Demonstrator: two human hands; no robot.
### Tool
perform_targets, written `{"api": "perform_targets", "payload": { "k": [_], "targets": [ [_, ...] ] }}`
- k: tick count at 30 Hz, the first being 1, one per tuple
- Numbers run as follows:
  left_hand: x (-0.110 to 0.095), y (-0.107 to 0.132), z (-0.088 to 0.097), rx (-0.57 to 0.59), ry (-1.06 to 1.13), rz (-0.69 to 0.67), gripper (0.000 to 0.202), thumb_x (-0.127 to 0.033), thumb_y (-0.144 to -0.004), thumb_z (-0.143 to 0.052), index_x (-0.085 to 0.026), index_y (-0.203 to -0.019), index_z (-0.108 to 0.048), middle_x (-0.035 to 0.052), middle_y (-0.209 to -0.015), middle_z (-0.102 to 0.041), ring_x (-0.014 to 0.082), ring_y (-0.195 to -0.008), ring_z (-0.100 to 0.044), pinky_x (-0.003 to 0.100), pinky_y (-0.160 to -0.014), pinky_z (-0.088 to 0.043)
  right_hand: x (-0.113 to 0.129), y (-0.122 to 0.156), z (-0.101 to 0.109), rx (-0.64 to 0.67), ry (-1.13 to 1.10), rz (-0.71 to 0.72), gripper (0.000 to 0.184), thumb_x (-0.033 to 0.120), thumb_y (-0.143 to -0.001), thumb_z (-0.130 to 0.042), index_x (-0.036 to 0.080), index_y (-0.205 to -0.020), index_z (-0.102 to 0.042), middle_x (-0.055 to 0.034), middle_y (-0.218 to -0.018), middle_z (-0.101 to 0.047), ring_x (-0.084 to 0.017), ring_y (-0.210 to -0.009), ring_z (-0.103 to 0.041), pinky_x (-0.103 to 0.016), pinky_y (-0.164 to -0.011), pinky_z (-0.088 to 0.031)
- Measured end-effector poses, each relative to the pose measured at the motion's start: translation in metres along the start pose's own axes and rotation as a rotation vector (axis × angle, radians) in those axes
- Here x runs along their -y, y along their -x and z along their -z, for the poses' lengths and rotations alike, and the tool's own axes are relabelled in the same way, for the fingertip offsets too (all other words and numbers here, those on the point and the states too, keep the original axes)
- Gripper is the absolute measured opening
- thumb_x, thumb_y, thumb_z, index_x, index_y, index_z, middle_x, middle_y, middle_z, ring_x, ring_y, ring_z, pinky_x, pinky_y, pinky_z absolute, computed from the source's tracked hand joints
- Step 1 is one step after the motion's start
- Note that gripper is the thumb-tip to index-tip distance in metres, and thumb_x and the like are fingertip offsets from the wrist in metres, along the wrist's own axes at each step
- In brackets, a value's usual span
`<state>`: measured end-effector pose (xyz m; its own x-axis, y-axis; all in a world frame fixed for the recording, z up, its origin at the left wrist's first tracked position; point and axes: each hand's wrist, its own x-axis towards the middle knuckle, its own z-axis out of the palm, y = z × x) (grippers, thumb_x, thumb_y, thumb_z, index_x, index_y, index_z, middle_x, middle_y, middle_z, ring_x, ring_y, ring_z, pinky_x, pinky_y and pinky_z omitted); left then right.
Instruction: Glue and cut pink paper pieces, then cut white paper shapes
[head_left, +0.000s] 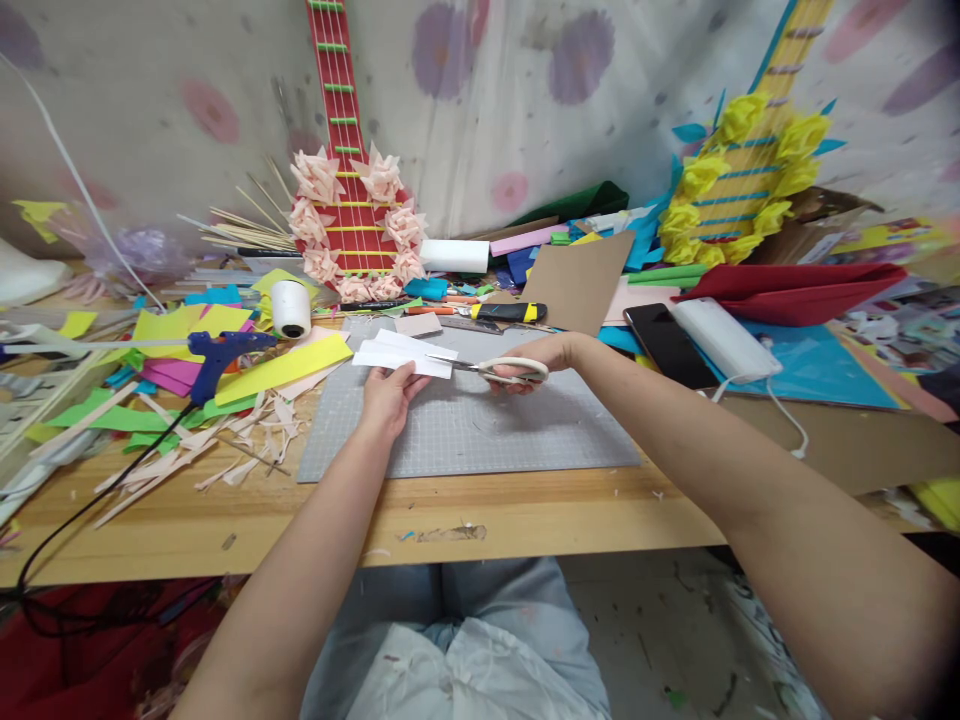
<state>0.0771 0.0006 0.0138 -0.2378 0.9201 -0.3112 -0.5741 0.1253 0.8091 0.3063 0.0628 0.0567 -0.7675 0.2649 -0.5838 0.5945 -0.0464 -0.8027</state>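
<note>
A folded piece of white paper is pinched by my left hand along its near edge, just above the grey cutting mat. My right hand grips scissors with cream handles. Their metal blades point left and reach the right part of the paper. Whether the blades are fully closed is too small to tell. Behind the paper, a small grey-beige block lies at the mat's far edge. A yellow and black utility knife rests a little farther back.
At left lie a blue hot glue gun with a black cord, paper scraps and a white roll. Behind stand a red paper guitar and a yellow one. A phone and white power bank are at right.
</note>
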Motion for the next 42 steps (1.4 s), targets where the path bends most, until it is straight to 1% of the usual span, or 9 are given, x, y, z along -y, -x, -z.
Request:
{"api": "perform_targets", "payload": {
  "k": [4,9,14,18,22,26,29,34,42],
  "targets": [
    [0.0002,0.0001,0.0002,-0.009,0.006,0.004,0.022,0.000,-0.071,-0.058,-0.014,-0.088,-0.053,0.0058,-0.084,-0.067,0.0161,-0.077,-0.066,0.038,-0.079,-0.054,0.0025,0.0017,-0.0026,-0.012,0.015,0.002,0.058,0.065,-0.071,-0.054,0.012,-0.094,-0.051,0.0019,-0.065,-0.046,-0.006,-0.054,-0.043,-0.019,-0.046,-0.030],
    [-0.0001,0.0005,-0.0002,0.000,-0.009,-0.001,0.024,0.000,-0.070,-0.058,-0.014,-0.089,-0.054,0.0034,-0.081,-0.067,0.0157,-0.075,-0.066,0.039,-0.081,-0.053,0.0022,0.0022,-0.0029,-0.038,0.042,-0.004,0.055,0.064,-0.072,-0.053,0.012,-0.091,-0.051,0.0027,-0.063,-0.045,-0.006,-0.053,-0.042,-0.019,-0.046,-0.030],
    [0.0010,0.0000,0.0006,0.012,-0.022,-0.010,0.022,0.000,-0.071,-0.058,-0.013,-0.088,-0.054,0.0046,-0.081,-0.066,0.0153,-0.071,-0.066,0.037,-0.077,-0.055,0.0020,0.0026,-0.0024,-0.072,0.036,-0.015,0.055,0.065,-0.069,-0.056,0.013,-0.086,-0.050,0.0039,-0.061,-0.044,-0.005,-0.051,-0.041,-0.019,-0.046,-0.029],
    [0.0009,0.0006,0.0007,0.010,-0.038,0.000,0.019,-0.002,-0.071,-0.058,-0.013,-0.086,-0.054,0.0054,-0.081,-0.066,0.0152,-0.072,-0.066,0.036,-0.074,-0.055,0.0034,0.0033,-0.0031,-0.096,0.030,-0.022,0.054,0.064,-0.067,-0.058,0.014,-0.084,-0.050,0.0043,-0.059,-0.044,-0.004,-0.049,-0.040,-0.019,-0.044,-0.028],
    [0.0006,0.0009,0.0010,0.008,-0.034,-0.004,0.021,-0.002,-0.071,-0.058,-0.014,-0.088,-0.054,0.0053,-0.083,-0.065,0.0136,-0.070,-0.064,0.035,-0.072,-0.056,0.0040,0.0027,-0.0042,-0.123,0.017,-0.020,0.053,0.064,-0.065,-0.061,0.014,-0.080,-0.049,0.0053,-0.056,-0.043,-0.004,-0.047,-0.038,-0.019,-0.043,-0.028],
    [0.0009,0.0002,0.0018,0.004,-0.020,0.002,0.022,-0.002,-0.070,-0.059,-0.014,-0.088,-0.055,0.0054,-0.086,-0.065,0.0133,-0.072,-0.063,0.035,-0.071,-0.056,0.0022,0.0009,-0.0037,-0.113,-0.002,0.008,0.049,0.060,-0.066,-0.062,0.016,-0.077,-0.046,0.0062,-0.053,-0.042,-0.004,-0.046,-0.037,-0.019,-0.042,-0.027],
    [0.0009,0.0002,0.0019,0.001,-0.018,0.010,0.022,-0.002,-0.069,-0.059,-0.014,-0.086,-0.055,0.0044,-0.084,-0.064,0.0128,-0.072,-0.063,0.035,-0.071,-0.057,0.0006,0.0002,-0.0020,-0.121,0.009,0.021,0.046,0.059,-0.068,-0.062,0.016,-0.076,-0.045,0.0069,-0.053,-0.041,-0.004,-0.046,-0.037,-0.018,-0.042,-0.027],
    [0.0014,-0.0001,0.0018,-0.016,-0.041,-0.006,0.022,-0.002,-0.069,-0.059,-0.015,-0.086,-0.055,0.0021,-0.078,-0.063,0.0111,-0.067,-0.061,0.034,-0.068,-0.057,0.0025,0.0008,-0.0011,-0.130,0.040,-0.015,0.048,0.061,-0.067,-0.061,0.016,-0.076,-0.046,0.0072,-0.051,-0.041,-0.004,-0.044,-0.038,-0.019,-0.041,-0.027],
    [-0.0004,0.0029,-0.0011,-0.037,-0.050,0.007,0.026,-0.002,-0.068,-0.060,-0.016,-0.089,-0.053,0.0048,-0.085,-0.064,0.0133,-0.070,-0.063,0.034,-0.066,-0.057,0.0029,0.0000,-0.0015,-0.188,0.039,-0.065,0.049,0.059,-0.063,-0.065,0.016,-0.077,-0.047,0.0073,-0.052,-0.042,-0.004,-0.044,-0.038,-0.018,-0.042,-0.028]
  ]
}}
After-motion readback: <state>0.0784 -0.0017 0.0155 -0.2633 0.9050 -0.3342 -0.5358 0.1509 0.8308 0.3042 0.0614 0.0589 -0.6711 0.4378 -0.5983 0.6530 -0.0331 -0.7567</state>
